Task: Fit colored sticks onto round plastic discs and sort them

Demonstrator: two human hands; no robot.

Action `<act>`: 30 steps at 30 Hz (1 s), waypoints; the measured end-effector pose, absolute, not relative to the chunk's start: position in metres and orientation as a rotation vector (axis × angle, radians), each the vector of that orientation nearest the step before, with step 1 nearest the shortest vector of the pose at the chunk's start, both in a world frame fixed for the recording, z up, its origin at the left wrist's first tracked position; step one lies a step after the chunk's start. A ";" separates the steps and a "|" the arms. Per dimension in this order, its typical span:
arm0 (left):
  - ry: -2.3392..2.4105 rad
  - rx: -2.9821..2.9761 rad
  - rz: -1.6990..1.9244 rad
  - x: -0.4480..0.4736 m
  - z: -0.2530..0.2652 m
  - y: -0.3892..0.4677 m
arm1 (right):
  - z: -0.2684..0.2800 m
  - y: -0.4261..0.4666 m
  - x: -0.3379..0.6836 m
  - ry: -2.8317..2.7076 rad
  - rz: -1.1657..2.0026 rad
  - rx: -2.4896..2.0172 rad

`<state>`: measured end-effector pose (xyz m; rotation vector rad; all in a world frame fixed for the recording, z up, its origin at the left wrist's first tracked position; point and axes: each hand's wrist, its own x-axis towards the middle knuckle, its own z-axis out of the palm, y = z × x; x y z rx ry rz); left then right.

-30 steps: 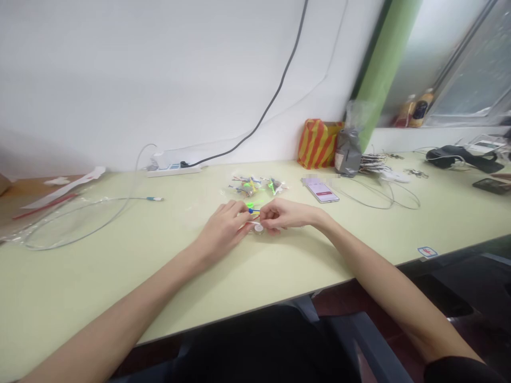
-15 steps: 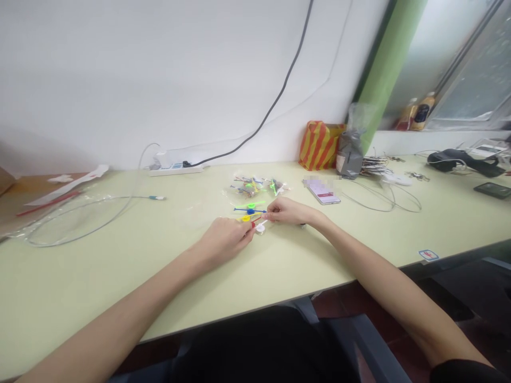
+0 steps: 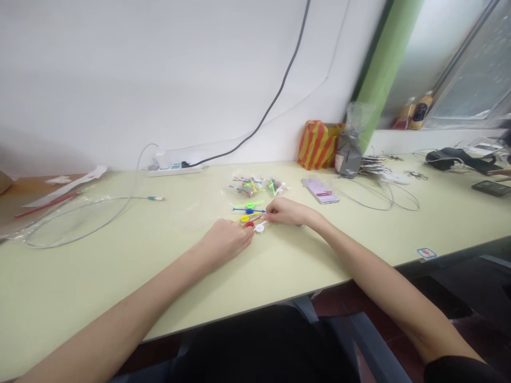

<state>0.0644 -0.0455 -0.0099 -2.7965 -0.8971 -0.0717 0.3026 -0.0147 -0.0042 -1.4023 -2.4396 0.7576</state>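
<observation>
Now, by the white piece (image 3: 260, 229), my left hand (image 3: 227, 238) pinches the light-looking red piece (image 3: 249, 224); its round end seems best. My right hand's grip (image 3: 288, 211) I can't tell.

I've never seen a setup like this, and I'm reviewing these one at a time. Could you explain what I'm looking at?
There is no machine here: a person works with two bare hands, seen by a camera worn on the head, looking forward and down across a pale green table.

The left hand appears to pinch a red piece, round with a thin stem. The right hand has its fingertips by the stem's far end; whether it grips it is too small to tell.

Close by lie similar pieces: green, blue, yellow and white. Beyond are more coloured parts, seemingly in clear plastic. Farther off are a phone, a striped bag and a power strip.
</observation>
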 end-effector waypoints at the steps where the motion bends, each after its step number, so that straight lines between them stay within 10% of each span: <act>1: -0.886 -2.799 -0.079 0.064 -0.011 -0.045 | -0.004 -0.015 0.302 -2.441 0.743 -1.407; 30: -0.987 -2.739 -0.040 0.068 -0.010 -0.045 | -0.005 -0.012 0.303 -2.423 0.742 -1.502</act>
